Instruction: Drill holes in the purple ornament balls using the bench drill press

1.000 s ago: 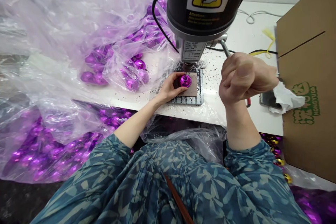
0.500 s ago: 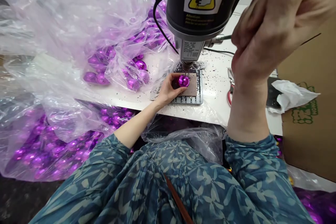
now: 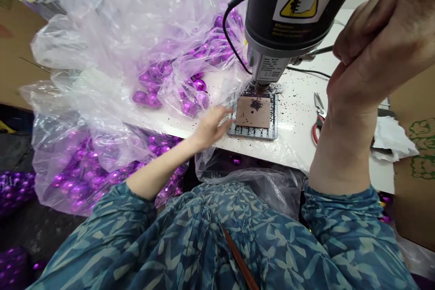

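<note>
My left hand (image 3: 212,128) is a little smeared by motion at the left edge of the drill press base (image 3: 253,133). Its fingers are stretched apart with nothing in them. A brown board (image 3: 261,118) with a small dark hole lies on that base, strewn with dark shavings. Above it stands the drill press (image 3: 288,18), its tip over the back of the board. My right hand (image 3: 384,41) is closed high at the right around the end of the drill press lever (image 3: 321,50). Below the table edge, a shiny purple ball (image 3: 237,161) shows against the dark gap.
Clear plastic bags (image 3: 112,45) with purple mirrored balls (image 3: 149,86) cover the table's left side and hang over its edge. Red-handled pliers (image 3: 318,120), white tissue (image 3: 394,138) and a cardboard box (image 3: 416,181) are at right. Shavings dot the white table (image 3: 295,122).
My left hand has let go of the purple ball and drawn back left off the board. A purple ball now shows below the table edge. My right hand stays on the lever; the view has shifted.
</note>
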Demonstrator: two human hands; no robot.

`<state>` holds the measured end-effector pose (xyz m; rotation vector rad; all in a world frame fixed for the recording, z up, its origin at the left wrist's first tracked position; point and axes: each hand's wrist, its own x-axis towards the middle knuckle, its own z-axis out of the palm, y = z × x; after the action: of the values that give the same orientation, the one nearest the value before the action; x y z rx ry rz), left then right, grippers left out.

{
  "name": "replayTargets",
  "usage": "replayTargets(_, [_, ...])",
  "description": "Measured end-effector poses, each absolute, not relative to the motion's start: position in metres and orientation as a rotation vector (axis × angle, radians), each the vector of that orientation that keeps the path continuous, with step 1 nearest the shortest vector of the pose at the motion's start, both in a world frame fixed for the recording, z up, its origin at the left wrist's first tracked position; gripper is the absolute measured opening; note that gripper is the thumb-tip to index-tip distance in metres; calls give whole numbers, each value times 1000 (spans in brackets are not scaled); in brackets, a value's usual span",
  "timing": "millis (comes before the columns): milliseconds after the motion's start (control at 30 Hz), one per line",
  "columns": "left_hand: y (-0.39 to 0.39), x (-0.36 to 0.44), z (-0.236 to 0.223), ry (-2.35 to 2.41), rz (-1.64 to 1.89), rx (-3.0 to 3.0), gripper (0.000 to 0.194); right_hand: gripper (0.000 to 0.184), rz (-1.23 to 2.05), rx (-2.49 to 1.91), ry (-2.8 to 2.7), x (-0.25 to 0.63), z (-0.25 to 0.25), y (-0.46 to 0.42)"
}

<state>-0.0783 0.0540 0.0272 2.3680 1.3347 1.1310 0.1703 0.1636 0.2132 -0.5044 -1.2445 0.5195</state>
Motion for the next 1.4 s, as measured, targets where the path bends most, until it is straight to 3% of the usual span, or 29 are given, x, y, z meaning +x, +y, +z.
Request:
replayTargets(67, [101, -101, 39, 1794, 1067, 2197, 21, 77, 509, -491, -1233, 169, 211, 166])
replayTargets(133, [142, -119, 49, 2179, 759, 1987, 35, 77, 485, -445, -1236, 167, 210, 169])
replayTargets(200, [170, -131, 57, 2342, 411, 1834, 44, 76, 455, -384, -1233, 165, 210, 173])
replayTargets(267, [181, -137, 63, 2334, 277, 1787, 43, 74, 444, -330, -1227, 163, 210, 176])
replayTargets(500, [151, -121, 91, 1586, 1191, 1285, 34, 83, 438, -263, -1220, 159, 212, 173])
replayTargets(667, [128, -92, 87, 1209, 1154, 951, 52, 86, 433, -251, -1235, 157, 214, 169])
replayTargets(833, [129, -72, 33, 1102, 1205, 1237, 58, 69, 395, -333, -1183, 152, 215, 164])
replayTargets(1033, [133, -46, -9, 1114, 1266, 1446, 71, 69, 350, -330, -1139, 150, 212, 164])
replayTargets(1400, [131, -34, -15, 1225, 1183, 1732, 68, 66, 402, -313, -1176, 152, 215, 161])
